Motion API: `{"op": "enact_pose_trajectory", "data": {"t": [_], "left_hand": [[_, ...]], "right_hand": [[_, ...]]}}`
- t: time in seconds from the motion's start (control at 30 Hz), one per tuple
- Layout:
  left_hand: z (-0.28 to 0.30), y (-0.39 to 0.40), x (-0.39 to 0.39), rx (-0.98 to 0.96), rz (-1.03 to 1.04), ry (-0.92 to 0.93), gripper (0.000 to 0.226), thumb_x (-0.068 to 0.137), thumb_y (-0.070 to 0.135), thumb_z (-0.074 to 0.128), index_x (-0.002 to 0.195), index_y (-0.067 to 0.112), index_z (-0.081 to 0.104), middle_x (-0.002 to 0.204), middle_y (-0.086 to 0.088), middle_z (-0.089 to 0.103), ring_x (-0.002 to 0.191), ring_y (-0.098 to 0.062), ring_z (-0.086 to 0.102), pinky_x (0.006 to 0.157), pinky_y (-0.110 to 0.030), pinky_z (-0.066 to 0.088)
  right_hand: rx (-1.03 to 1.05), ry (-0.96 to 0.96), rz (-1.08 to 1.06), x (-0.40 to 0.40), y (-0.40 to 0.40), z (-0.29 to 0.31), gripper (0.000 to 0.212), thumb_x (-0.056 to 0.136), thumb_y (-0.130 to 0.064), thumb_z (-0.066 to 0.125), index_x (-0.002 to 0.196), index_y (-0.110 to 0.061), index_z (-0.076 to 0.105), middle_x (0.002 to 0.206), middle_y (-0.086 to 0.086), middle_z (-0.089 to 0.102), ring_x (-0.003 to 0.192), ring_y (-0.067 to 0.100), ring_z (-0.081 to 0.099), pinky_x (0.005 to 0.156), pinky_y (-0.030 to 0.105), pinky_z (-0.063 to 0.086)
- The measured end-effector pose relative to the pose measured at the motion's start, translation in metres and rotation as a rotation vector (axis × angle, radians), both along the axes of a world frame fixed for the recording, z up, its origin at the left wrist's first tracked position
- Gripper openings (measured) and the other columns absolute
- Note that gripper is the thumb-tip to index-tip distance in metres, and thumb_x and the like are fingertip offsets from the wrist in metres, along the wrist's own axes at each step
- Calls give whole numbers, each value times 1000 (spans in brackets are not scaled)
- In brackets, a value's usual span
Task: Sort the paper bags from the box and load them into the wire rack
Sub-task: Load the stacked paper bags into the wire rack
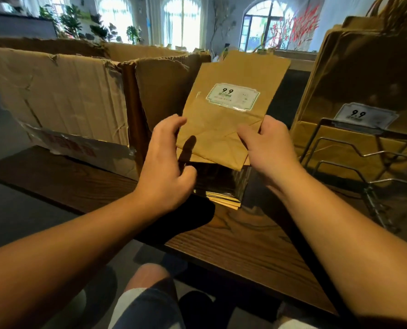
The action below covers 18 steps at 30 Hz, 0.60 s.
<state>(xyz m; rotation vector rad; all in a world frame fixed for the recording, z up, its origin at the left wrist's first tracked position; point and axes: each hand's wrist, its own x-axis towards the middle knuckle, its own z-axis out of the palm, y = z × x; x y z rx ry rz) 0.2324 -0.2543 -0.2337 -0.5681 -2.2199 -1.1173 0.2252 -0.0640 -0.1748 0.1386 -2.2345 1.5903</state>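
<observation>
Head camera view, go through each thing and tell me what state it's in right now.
Paper bags: folded flat, held upright above the table.
Left hand: grips the bags' left edge.
Right hand: grips their lower right corner.
Cardboard box: open, flaps torn.
Wire rack: already holds labelled bags.

The place looks like a café or a small shop with a seating room. The right hand [266, 148] and the left hand [167, 160] hold a brown paper bag [231, 110] that carries a white price sticker [233, 97] reading 9.9. To the right of this grip, more bags with the same sticker [364, 115] stand in a wire rack [354, 148]. To the left of it stands a torn cardboard box [62, 98], like shop stock. Under the grip is a dark wooden table [233, 236]. Far behind it there are tall arched windows [181, 20], many potted plants [72, 20] and red decorative branches [300, 24].
</observation>
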Motion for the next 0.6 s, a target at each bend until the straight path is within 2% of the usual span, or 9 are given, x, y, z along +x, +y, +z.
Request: {"op": "enact_pose_trajectory", "data": {"t": [0.07,0.13,0.2,0.27,0.33,0.4,0.43,0.5,0.6], "left_hand": [[4,1,3,195,-79,-78,81,78,26,59,153,19,28,152,4,37,142,-8,36,118,-43,36],[9,7,7,325,-107,-59,82,80,35,56,155,18,26,155,1,38,143,-6,36,118,-44,36],[17,14,11,419,-127,-42,83,85,40,56,157,17,22,155,0,39,142,-6,38,116,-45,39],[26,20,17,491,-197,-85,87,88,44,60,159,20,17,151,1,44,139,-11,45,111,-48,44],[33,25,21,517,-214,-126,88,90,38,66,159,20,16,144,3,52,133,-10,51,109,-47,47],[37,31,27,501,-185,-137,78,92,24,68,157,20,25,138,7,57,129,-4,54,108,-41,49],[37,36,30,478,-196,-133,67,93,18,66,152,19,34,135,9,60,126,-3,56,107,-40,49],[33,49,38,442,-223,-126,48,95,10,62,139,20,48,128,9,63,122,-3,58,105,-39,51],[15,70,45,465,-227,-140,45,92,13,59,133,28,48,128,8,62,124,-6,57,106,-43,49]], "right_hand": [[60,95,11,8,4,4,16,98,-21,61,107,-34,63,98,-24,66,91,-11,63,75,11,52],[94,176,30,21,6,7,23,98,-19,61,98,-41,56,94,-27,63,87,-21,58,70,2,47],[152,236,28,36,10,9,26,98,-17,61,96,-41,53,94,-28,60,88,-24,55,73,-2,43],[231,256,0,51,16,5,25,97,-16,62,88,-37,52,85,-24,58,81,-22,55,68,-1,41],[272,223,-49,65,24,0,27,96,-19,64,77,-31,49,72,-17,52,68,-16,54,59,2,40],[293,164,-89,76,32,-8,23,95,-24,65,75,-23,52,72,-6,55,67,-8,55,57,8,42],[295,129,-104,80,37,-12,19,95,-26,64,79,-18,57,77,1,60,72,-3,58,62,14,47],[312,44,-133,87,47,-18,19,95,-30,64,88,-12,60,89,9,65,83,15,62,75,36,52],[376,-85,-133,95,63,-18,15,94,-31,65,97,-20,55,101,-1,65,91,16,62,78,37,52]]}}
